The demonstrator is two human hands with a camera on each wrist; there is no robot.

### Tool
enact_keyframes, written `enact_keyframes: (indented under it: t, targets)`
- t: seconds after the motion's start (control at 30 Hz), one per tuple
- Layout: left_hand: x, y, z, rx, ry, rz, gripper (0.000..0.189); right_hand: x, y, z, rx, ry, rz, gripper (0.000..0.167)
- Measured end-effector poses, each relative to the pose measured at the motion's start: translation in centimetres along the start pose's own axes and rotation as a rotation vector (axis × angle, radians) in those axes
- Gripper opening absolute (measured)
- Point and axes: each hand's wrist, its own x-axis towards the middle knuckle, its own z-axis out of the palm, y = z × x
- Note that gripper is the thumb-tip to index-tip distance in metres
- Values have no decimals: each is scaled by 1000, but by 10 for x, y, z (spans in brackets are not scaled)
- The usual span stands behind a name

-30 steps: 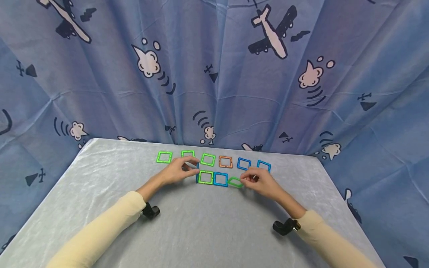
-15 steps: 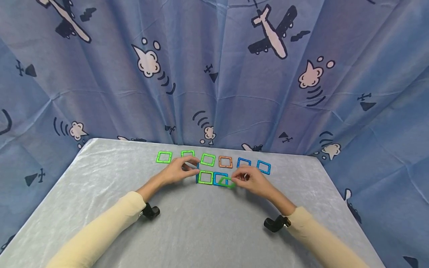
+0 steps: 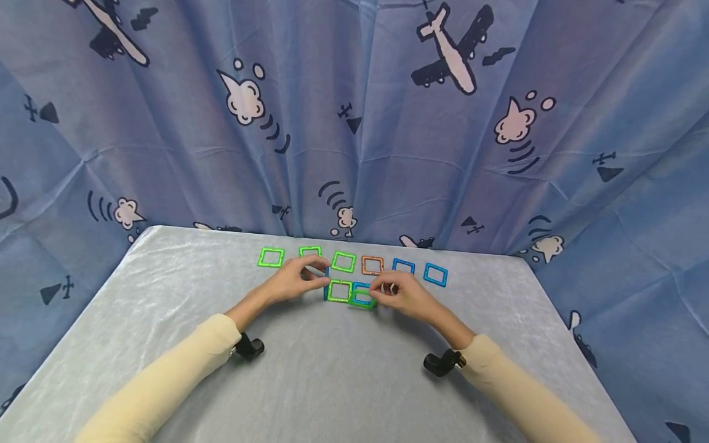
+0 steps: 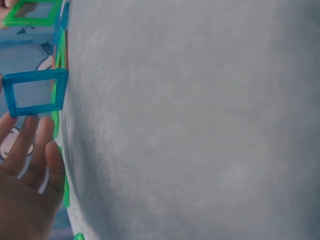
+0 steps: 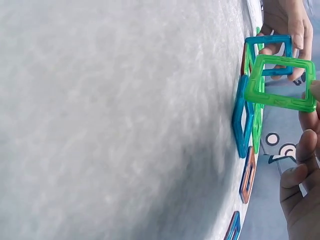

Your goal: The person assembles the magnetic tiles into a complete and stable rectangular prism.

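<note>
Frame (image 5: pixel 280 101), green, pinched in right hand (image 3: pixel 408 296)

Curtained-off spot, rm type unclear: blue plane-print curtain (image 3: pixel 399 141) bhd grey cloth-covered tbl (image 3: pixel 343 375).

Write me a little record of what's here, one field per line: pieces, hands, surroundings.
Front row, left to right: flat green square plastic-looking frame; flat blue square frame, partly covered in the head view
Back row, left to right: three green square frames, one orange square frame, two blue square frames
Left hand: holds an upright blue square frame at the front row's left end
Right hand: pinches another green square frame
Surface: grey cloth-covered table
Backdrop: blue fabric curtain printed with airplanes
</note>
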Motion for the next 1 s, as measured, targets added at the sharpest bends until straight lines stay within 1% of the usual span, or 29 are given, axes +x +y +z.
enact_keyframes:
  t: [0.1,0.3,0.57,0.67,0.83,1.0]
  targets:
    - [0,0,0,-2,-1,1,43,5,-1,3,-5,-9,-5,4]
    - [0,0,0,-10,-1,2,43,14,-4,11,9,-27,-67,4]
    - [1,-1,1,-5,-2,-16,43,23,-5,18,7,-61,-91,5]
    - [2,-2,1,0,0,-11,43,26,-6,20,10,-64,-107,5]
    - [3,-3,1,4,5,0,43,31,-7,23,9,-66,-103,7]
    - [3,-2,1,1,11,10,43,35,-6,26,-15,-76,-92,8]
